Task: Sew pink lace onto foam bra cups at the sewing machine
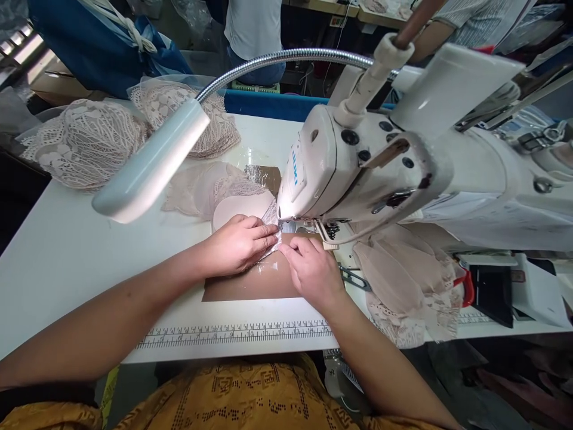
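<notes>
A pale lace bra cup lies on the table, its lace edge reaching the needle area of the white sewing machine. My left hand rests on the cup's lower edge, fingers stretched flat toward the presser foot and holding the lace down. Close beside it, my right hand has its thumb and index finger pinched together at the lace's near edge, the other fingers curled. Under both hands lies a brown sheet on the table. Sheer beige fabric trails from the cup to the left.
Lace piles stand at the back left beneath a lamp on a bent metal neck. More beige lace pieces lie right of my right hand, near a small green thread snip. A ruler strip runs along the front edge.
</notes>
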`<state>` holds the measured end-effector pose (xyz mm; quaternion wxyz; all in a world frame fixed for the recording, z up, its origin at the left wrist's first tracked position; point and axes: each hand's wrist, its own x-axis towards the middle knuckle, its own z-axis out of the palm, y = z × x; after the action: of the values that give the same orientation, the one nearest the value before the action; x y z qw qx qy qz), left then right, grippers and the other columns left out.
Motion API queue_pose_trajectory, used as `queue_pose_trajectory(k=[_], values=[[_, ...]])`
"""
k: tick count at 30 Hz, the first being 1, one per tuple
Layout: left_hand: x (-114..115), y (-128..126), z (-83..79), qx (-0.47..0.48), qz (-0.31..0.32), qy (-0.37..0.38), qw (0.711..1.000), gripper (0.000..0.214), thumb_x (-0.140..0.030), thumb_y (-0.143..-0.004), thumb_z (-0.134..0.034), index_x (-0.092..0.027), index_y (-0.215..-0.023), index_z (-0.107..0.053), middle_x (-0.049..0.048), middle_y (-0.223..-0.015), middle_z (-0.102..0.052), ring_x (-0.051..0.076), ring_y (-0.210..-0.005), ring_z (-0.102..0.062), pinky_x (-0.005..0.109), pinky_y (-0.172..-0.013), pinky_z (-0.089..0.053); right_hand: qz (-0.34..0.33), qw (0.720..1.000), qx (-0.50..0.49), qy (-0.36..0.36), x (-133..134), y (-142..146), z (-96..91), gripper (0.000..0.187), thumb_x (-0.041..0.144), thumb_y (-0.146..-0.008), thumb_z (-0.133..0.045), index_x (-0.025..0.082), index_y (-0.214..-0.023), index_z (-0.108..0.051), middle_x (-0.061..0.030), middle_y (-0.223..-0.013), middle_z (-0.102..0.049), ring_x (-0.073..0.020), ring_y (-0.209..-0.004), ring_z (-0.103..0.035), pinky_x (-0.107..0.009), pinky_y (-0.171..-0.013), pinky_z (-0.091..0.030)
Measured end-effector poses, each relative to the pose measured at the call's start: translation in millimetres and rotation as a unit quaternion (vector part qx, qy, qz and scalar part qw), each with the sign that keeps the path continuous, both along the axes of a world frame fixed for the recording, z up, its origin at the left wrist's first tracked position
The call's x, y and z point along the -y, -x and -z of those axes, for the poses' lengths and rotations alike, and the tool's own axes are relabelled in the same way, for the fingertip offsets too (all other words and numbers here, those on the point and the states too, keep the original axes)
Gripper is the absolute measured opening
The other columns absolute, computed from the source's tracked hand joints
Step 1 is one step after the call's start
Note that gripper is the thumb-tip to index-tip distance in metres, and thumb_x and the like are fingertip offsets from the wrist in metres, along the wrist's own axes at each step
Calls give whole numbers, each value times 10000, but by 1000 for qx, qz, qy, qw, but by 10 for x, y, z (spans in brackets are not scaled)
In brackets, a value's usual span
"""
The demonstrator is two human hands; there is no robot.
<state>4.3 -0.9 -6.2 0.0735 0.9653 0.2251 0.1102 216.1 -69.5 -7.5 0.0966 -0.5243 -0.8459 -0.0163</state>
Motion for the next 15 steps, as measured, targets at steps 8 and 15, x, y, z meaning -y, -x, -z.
queue_pose_trajectory(k=[8, 15], values=[[-70, -23, -10, 11, -12, -16, 1000, 336, -229, -983, -432, -155, -1253, -618, 101, -1341, -602, 257, -1029, -557, 400, -845, -443, 62, 998, 33, -5, -68, 60, 50, 444, 67, -852, -520, 235, -1243, -646, -96, -938, -660, -244, -836, -520, -332, -616, -332], [-123, -30, 22, 24, -51, -17, 998, 345, -273, -990, -422, -185, -1268, -607, 83, -1318, -616, 262, -1011, -563, 407, -827, -446, 65, 998, -8, 9, -82, 37, 71, 440, 82, -874, -488, 249, -1249, -647, -85, -913, -651, -219, -783, -526, -321, -618, -345]])
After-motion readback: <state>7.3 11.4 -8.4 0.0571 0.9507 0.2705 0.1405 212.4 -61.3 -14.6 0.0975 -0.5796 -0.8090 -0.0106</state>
